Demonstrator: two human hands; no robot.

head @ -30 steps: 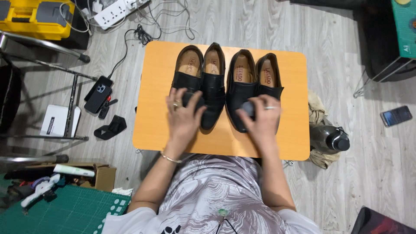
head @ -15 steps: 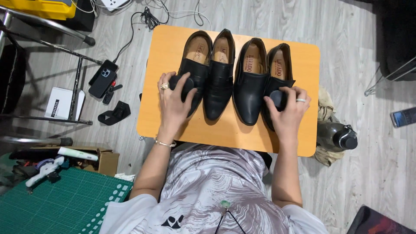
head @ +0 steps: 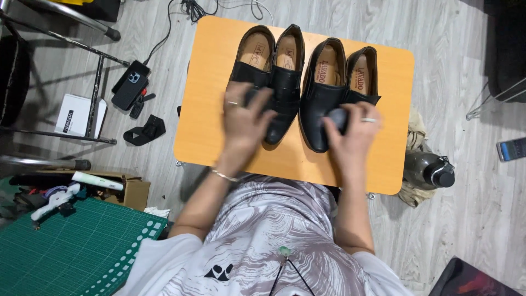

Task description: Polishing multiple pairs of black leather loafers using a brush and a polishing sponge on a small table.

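Note:
Two pairs of black leather shoes stand side by side, toes towards me, on a small orange table (head: pixel 205 118). My left hand (head: pixel 245 125) is blurred with motion over the toes of the left pair (head: pixel 274 66) and grips a small dark pad (head: pixel 256 97). My right hand (head: pixel 352 134), with a ring on one finger, presses a small grey pad (head: pixel 336 118) against the toes of the right pair (head: pixel 324 82). The pad lies between the third shoe and the outer right shoe (head: pixel 362 77).
On the floor to the left lie a dark phone (head: pixel 130 85), a white box (head: pixel 76 115) and metal frame legs (head: pixel 82 19). A green cutting mat (head: pixel 66 246) and a cardboard box (head: pixel 131 189) sit lower left. A black bottle (head: pixel 430 170) stands at the table's right; another phone (head: pixel 512 149) lies beyond.
Both hands have slid inwards: the left from the outer left shoe's side onto the left pair's toes, the right from the outer right shoe towards the third shoe.

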